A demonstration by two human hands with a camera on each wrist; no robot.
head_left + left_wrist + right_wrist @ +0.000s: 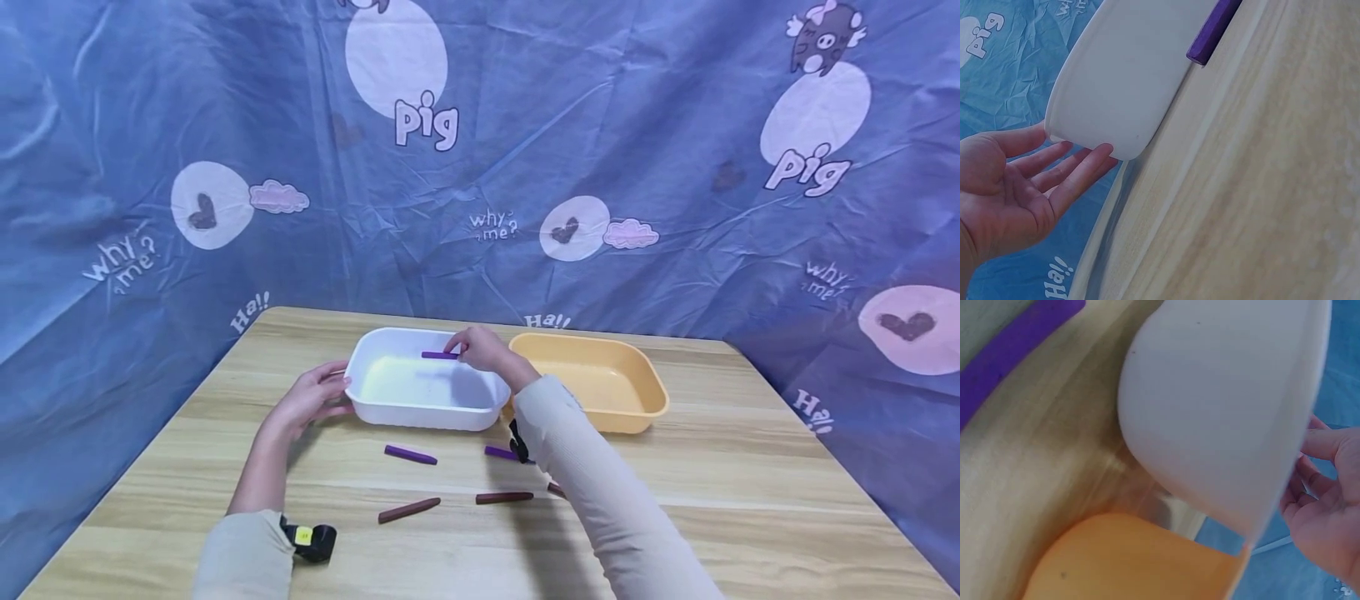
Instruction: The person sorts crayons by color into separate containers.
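A white plastic basin [423, 417] stands on the table, and my left hand [311, 398] touches its left end with extended fingers. The left wrist view shows the thumb tip by the rim and the other fingertips against the outer wall. Inside the basin's outline, my right hand [482, 348] pinches a purple crayon [438, 356] at its right end. From the right wrist, the basin wall [1222, 406] hides the crayon and part of the fingers. Nearer the front lie two purple crayons, one left [411, 455] and one partly behind the right wrist [501, 453].
An orange basin [637, 423] stands right beside the white one, beneath the right forearm. Toward the front lie brown crayons, one at left [408, 511], one in the middle [504, 498] and one partly behind the right sleeve [555, 490]. A blue printed cloth [480, 275] hangs behind the table.
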